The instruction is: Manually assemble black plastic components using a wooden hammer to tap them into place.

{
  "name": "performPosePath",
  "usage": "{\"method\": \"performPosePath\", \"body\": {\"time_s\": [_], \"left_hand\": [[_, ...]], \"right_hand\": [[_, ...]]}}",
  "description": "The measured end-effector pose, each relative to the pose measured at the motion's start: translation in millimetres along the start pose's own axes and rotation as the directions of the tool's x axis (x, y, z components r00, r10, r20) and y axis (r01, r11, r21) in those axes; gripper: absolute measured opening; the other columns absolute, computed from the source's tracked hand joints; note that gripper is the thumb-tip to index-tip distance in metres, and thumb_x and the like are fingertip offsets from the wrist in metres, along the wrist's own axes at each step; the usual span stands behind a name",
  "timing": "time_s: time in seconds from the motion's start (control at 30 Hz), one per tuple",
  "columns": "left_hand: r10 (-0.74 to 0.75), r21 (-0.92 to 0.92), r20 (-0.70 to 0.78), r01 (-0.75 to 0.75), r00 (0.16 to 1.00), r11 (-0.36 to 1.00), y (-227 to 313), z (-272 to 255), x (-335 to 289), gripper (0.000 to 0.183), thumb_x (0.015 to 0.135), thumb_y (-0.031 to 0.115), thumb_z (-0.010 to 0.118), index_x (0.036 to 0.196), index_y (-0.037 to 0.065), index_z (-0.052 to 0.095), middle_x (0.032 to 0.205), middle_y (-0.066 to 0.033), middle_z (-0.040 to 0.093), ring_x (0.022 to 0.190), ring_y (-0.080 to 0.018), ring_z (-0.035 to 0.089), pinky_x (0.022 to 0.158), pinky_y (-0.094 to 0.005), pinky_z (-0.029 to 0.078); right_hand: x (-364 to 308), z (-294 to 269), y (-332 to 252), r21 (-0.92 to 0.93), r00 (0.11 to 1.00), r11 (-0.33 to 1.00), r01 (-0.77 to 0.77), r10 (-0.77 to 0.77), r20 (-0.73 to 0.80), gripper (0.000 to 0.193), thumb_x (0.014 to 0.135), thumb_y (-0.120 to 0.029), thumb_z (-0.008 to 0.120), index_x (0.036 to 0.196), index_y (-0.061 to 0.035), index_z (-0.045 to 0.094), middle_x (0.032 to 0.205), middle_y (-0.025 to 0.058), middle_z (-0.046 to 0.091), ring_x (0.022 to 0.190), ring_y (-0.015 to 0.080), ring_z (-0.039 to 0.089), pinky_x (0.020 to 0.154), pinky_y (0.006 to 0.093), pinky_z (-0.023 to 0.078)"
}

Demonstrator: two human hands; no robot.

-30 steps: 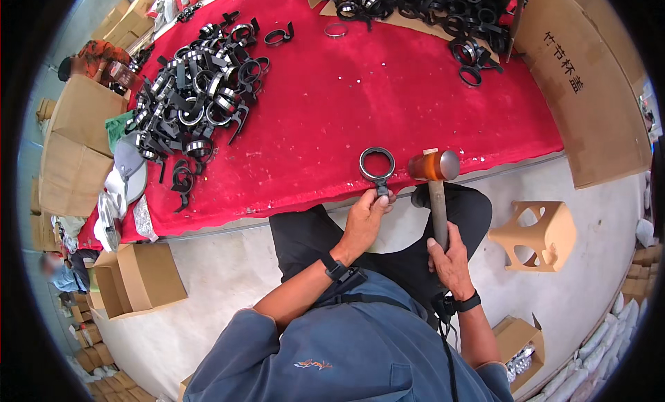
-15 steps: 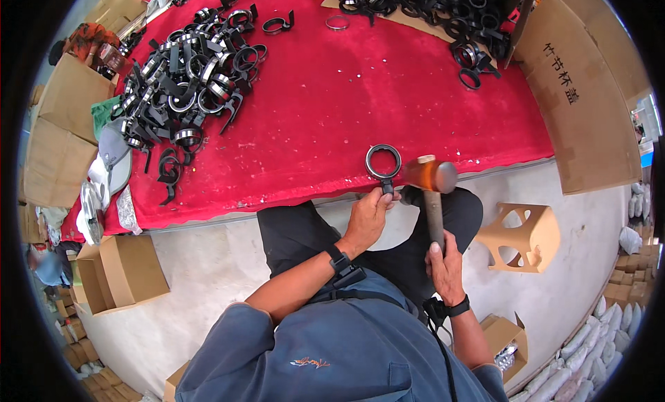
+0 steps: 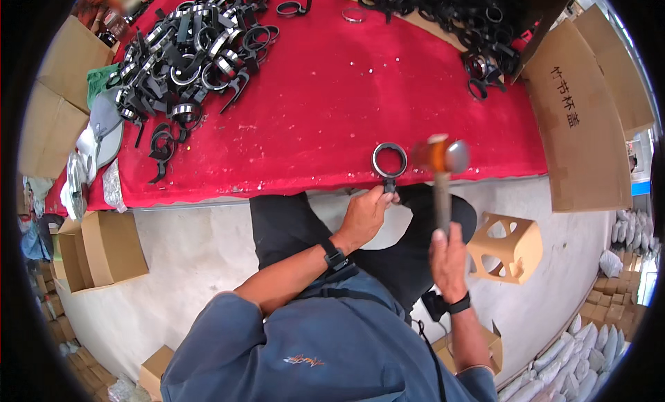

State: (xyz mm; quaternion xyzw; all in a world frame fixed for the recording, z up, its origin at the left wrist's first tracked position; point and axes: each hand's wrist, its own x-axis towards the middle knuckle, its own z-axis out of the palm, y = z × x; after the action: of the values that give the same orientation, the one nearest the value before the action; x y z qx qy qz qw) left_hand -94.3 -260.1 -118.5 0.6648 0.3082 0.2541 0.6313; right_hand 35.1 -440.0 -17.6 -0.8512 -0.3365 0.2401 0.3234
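Observation:
My left hand (image 3: pixel 367 213) pinches the short black tab of a ring-shaped lid part (image 3: pixel 389 160), black with a silvery metal band, at the near edge of the red cloth-covered table (image 3: pixel 312 118). In my right hand (image 3: pixel 449 263) is a mallet (image 3: pixel 442 194), gripped by its handle. The mallet's orange and metal head, slightly smeared by motion, is raised just right of the ring and apart from it. At the left of the table lies a heap of similar black parts with metal rings (image 3: pixel 187 62).
More black rings (image 3: pixel 443 21) fill the far right beside a tall cardboard box (image 3: pixel 582 118). A loose metal ring (image 3: pixel 353 14) lies at the far middle. A grey cap (image 3: pixel 106 125) rests on the left edge. A cut-out tan stool (image 3: pixel 506 248) and an open carton (image 3: pixel 104 249) stand on the floor.
My right hand and the mallet have shifted slightly right, away from the ring. My left hand still holds the ring's tab. The whole view has tilted a little.

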Motion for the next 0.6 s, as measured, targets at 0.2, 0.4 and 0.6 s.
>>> {"method": "performPosePath", "body": {"time_s": [0.2, 0.4, 0.6], "left_hand": [[0.055, 0.032, -0.087, -0.052, 0.995, 0.998, -4, 0, -2, 0.027, 0.113, 0.018, 0.057, 0.099, -0.005, 0.062, 0.105, -0.0209, 0.08, 0.094, -0.0321, 0.08, 0.081, -0.0422, 0.062], [0.078, 0.111, -0.095, -0.067, 0.992, 0.992, -3, 2, -5, 0.027, 0.112, 0.019, 0.058, 0.097, -0.003, 0.062, 0.095, -0.0207, 0.078, 0.087, -0.0377, 0.077, 0.075, -0.0461, 0.058], [0.097, 0.173, -0.117, -0.076, 0.988, 0.982, -7, -5, -5, 0.026, 0.111, 0.02, 0.058, 0.097, -0.002, 0.063, 0.096, -0.0218, 0.077, 0.086, -0.0434, 0.073, 0.074, -0.0498, 0.055]], "right_hand": [[-5, -54, -73, 0.031, 0.887, 0.889, 0.458, -0.454, -0.085, 0.045, 0.11, -0.039, 0.061, 0.126, 0.0034, 0.056, 0.08, 0.0118, 0.067, 0.067, 0.0265, 0.067, 0.063, 0.0391, 0.052], [39, -58, -134, -0.567, 0.932, 0.746, 0.35, -0.216, 0.292, 0.028, 0.109, -0.027, 0.064, 0.107, -0.0008, 0.053, 0.075, 0.0314, 0.063, 0.077, 0.0565, 0.064, 0.066, 0.0613, 0.048], [32, -103, -232, 0.02, 0.912, 0.935, 0.353, -0.339, -0.229, 0.036, 0.114, -0.04, 0.054, 0.125, -0.0066, 0.059, 0.074, -0.0048, 0.05, 0.06, 0.0033, 0.047, 0.051, 0.0224, 0.032]]}}
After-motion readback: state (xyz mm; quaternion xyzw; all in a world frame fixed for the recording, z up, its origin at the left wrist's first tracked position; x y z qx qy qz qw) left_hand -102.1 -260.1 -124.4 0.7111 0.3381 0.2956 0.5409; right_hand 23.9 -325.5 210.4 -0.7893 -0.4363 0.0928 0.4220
